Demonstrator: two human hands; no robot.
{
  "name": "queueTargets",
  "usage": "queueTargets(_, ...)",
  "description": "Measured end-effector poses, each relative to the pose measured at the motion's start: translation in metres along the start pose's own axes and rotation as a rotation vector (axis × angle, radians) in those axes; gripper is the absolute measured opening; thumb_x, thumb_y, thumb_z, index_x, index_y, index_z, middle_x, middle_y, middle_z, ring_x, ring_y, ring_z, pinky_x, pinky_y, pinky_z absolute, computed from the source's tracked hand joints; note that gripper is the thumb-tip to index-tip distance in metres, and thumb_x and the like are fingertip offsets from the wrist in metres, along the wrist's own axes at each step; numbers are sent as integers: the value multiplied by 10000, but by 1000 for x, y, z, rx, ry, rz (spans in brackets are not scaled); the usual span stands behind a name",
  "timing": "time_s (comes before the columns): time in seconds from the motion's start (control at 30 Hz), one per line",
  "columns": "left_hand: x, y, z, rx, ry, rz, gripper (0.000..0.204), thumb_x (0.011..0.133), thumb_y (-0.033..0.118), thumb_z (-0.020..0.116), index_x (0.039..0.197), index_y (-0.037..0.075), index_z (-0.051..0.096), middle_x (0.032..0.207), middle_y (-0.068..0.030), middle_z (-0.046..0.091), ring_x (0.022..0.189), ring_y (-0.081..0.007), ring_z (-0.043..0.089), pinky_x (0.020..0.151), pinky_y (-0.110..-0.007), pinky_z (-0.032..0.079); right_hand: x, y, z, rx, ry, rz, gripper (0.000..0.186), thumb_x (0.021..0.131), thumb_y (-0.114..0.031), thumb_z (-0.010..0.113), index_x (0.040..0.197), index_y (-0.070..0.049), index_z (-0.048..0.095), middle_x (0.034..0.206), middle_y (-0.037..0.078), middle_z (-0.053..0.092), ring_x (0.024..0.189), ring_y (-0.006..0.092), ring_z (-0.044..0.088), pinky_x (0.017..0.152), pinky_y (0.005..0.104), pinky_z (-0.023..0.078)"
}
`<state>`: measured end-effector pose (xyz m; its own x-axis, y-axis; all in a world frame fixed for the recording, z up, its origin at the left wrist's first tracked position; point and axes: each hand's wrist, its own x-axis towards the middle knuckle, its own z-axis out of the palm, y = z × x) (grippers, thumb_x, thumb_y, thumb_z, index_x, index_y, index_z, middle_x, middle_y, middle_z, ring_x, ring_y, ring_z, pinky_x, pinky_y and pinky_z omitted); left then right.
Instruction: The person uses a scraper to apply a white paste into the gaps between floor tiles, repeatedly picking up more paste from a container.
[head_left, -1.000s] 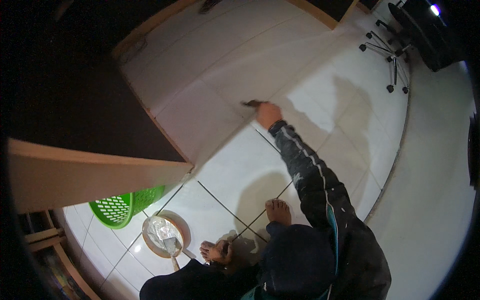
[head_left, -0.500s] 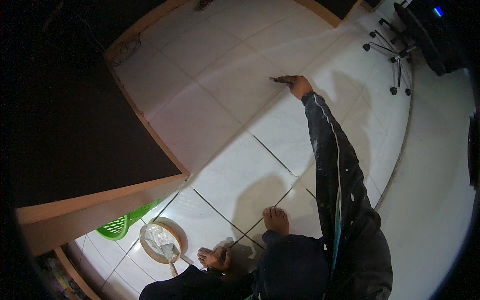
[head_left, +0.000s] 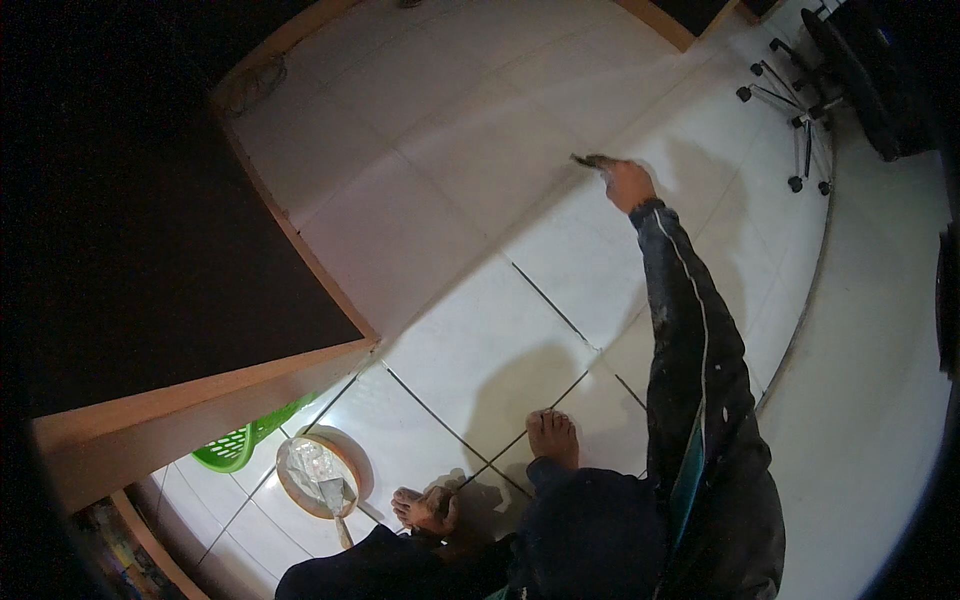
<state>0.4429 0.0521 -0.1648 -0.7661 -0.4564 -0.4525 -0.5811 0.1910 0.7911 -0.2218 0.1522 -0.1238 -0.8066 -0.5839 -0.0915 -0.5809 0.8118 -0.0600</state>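
My right hand (head_left: 630,184) reaches far out over the white floor tiles (head_left: 450,330), at the end of a dark sleeve. Its fingers are closed round a thin dark object (head_left: 592,160), whose kind I cannot make out. Dark open joints run between the nearer tiles, while the joints farther off look pale and filled. At the lower left stands a round tub (head_left: 350,458) with whitish paste in it. A trowel (head_left: 335,494) leans in the paste, its handle over the near rim. My left hand is not in view.
My two bare feet (head_left: 552,438) rest on the tiles. A green plastic basket (head_left: 228,452) sits partly under dark wood-edged furniture (head_left: 200,385) at left. A wheeled chair (head_left: 800,120) stands at the far right, near a pale wall (head_left: 860,330).
My right hand has shifted a little to the right and slightly nearer, with the dark object still in it. The tub and trowel have stayed in place.
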Motion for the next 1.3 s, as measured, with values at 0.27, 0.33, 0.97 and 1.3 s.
queueTargets(0.27,2,26,-10,370,59,44,188,762,317,659,913,206,673,838,-157,569,936,-403,425,809,-524,340,59,-29,22,5,-96,175,526,790,-125,609,1285,-288,540,1188,106,628,1081,297,609,905,404,513)
queueTargets(0.33,6,20,-11,330,-13,-3,218,773,331,646,958,216,665,921,-190,556,998,-426,401,860,-545,330,56,-40,27,-33,-145,192,536,790,-126,608,1293,-292,531,1219,100,614,1101,286,601,916,398,509)
queueTargets(0.97,-8,8,0,712,99,-104,376,757,440,625,1038,194,669,899,-251,461,983,-432,403,861,-548,335,-97,-197,44,254,-29,-320,482,758,-64,590,1204,-245,600,919,120,692,865,329,653,728,457,510)
queueTargets(1.3,-9,-32,-2,363,-6,-14,239,805,378,605,909,171,660,895,-115,672,926,-416,473,868,-573,311,-131,-106,62,1381,10,137,449,823,7,608,1260,-67,538,1023,34,638,888,134,610,745,326,556)
